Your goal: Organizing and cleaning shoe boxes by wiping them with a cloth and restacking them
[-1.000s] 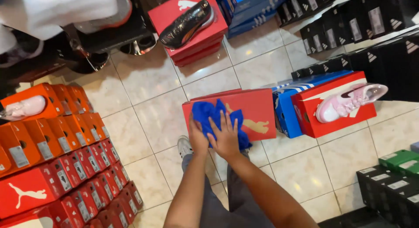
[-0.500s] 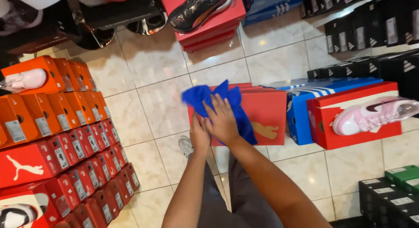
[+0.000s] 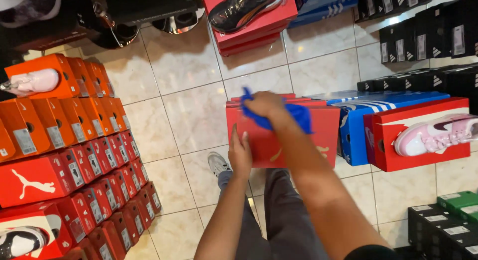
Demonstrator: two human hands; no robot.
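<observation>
Nearest, the left hand (image 3: 240, 153) lies open and flat against the near left edge of the red shoe box (image 3: 284, 135), seemingly steadying it. Just beyond, the right hand (image 3: 264, 104) is closed around a bunched blue cloth (image 3: 298, 115), pressed on the box's far edge at about 12 o'clock. At 3 o'clock, a blue shoe box (image 3: 361, 128) touches the red one, and past it a red box carries 1 pink sneaker (image 3: 433, 135), likely set on top for display. At 9 o'clock, orange and red boxes (image 3: 74, 140) stand in tight rows, leaving an open strip of tiled floor (image 3: 194, 110) between. Farther, at 12 o'clock, 1 black shoe (image 3: 246, 8) sits on stacked red boxes.
</observation>
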